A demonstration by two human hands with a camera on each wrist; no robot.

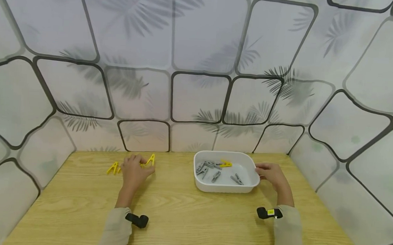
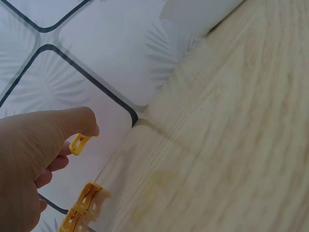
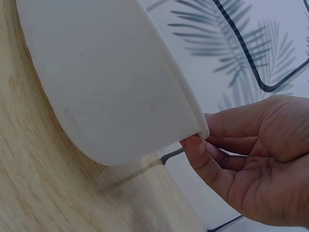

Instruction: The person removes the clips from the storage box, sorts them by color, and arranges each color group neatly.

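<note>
A pale wall point(image 1: 197, 97) patterned with dark rounded outlines and grey palm leaves wraps the work area. Against it sits a light wood-grain table point(image 1: 179, 216). Toward the back of the table, right of centre, stands a white tub point(image 1: 226, 188) with rounded corners. It looks like thin plastic: light and fairly stiff, perhaps a little slick, with the rim the natural place to take hold.

Two arms in beige sleeves point(image 1: 288, 232) reach in from the near edge, well apart, each with a small black wrist camera point(image 1: 137, 220) strapped on. The right hand point(image 1: 271, 174) is at the tub's right end, its fingers bent and pinching the rim, thumb on one side and fingertips on the other. The left hand point(image 1: 133, 171) is over the back left of the table, reaching forward from a straight forearm. Its thumb and a fingertip pinch one yellow clip point(image 2: 78, 144), and the other fingers curl loosely behind.

Smallest are the clips. In the tub lie several grey clips point(image 1: 216, 176), most of them gathered toward its left end, with a yellow one at the back. More yellow clips point(image 1: 113, 168) are on the table just left of the left hand. The clips seem very light, hard and springy, hardly fragile; a fingertip pinch across the sides should suit them, though squeezing the legs would probably spread the jaws.
</note>
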